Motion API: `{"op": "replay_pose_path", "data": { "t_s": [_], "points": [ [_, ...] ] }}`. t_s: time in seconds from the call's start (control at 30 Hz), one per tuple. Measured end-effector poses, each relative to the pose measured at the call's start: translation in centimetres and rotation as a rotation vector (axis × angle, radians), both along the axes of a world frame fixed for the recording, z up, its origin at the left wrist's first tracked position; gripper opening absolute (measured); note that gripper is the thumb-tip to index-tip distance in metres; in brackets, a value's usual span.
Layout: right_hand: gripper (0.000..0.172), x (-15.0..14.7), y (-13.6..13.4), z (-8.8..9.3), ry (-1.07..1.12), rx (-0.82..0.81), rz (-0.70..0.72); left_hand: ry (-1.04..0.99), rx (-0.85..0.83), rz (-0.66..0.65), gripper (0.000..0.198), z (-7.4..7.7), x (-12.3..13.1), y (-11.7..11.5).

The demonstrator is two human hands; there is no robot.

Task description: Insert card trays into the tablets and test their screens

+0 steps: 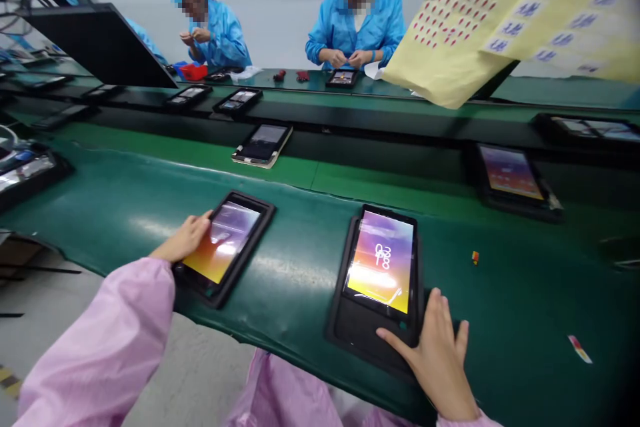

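On the green mat lies a lit tablet (223,240) in a black tray (255,237), its screen purple to yellow. My left hand (187,238) closes over the left edge of that tray, fingers together; the thumb is hard to make out. To the right, a second lit tablet (367,260) with white lettering sits tilted over another black tray (357,330), its upper end reaching past the tray. My right hand (440,353) is spread at this tray's lower right corner. Its thumb lies on the tray floor and the other fingers point along the right side.
A green conveyor (350,180) runs behind the mat, carrying a tablet (263,145) and another in a tray (510,173). Small coloured stickers (475,257) lie at right. Yellow sheets (455,20) hang overhead. Two people in blue (367,33) work across the line; a monitor (97,43) juts in at left.
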State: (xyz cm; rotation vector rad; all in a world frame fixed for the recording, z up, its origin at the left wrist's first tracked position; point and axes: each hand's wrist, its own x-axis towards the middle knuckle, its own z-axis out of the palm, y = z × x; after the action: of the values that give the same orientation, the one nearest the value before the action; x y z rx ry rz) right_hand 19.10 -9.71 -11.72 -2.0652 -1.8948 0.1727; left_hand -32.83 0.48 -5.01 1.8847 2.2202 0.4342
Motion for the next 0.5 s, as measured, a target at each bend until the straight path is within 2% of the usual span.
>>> {"op": "replay_pose_path", "data": {
  "t_s": [0.07,0.13,0.23,0.33,0.43,0.5],
  "points": [
    [0.127,-0.1,-0.1,0.1,-0.002,-0.017,-0.011,-0.013,-0.090,-0.032,0.072,-1.3,3.3,-0.4],
    [0.127,-0.2,-0.2,0.2,-0.010,-0.024,-0.019,-0.027,-0.166,-0.072,0.076,-1.8,7.3,-0.8],
    [0.128,0.1,-0.2,0.5,-0.032,-0.020,-0.034,-0.036,-0.222,-0.119,0.088,-1.5,14.1,-1.1],
    [0.129,1.6,-0.2,0.9,-0.061,0.015,-0.076,-0.041,-0.253,-0.165,0.100,-0.8,20.2,-0.7],
    [0.129,4.4,-0.4,1.1,-0.085,0.068,-0.165,-0.051,-0.237,-0.264,0.102,0.1,23.3,1.3],
    [0.126,6.1,-0.6,0.8,-0.077,0.081,-0.222,-0.066,-0.158,-0.337,0.088,1.5,23.0,4.2]
  ]
}}
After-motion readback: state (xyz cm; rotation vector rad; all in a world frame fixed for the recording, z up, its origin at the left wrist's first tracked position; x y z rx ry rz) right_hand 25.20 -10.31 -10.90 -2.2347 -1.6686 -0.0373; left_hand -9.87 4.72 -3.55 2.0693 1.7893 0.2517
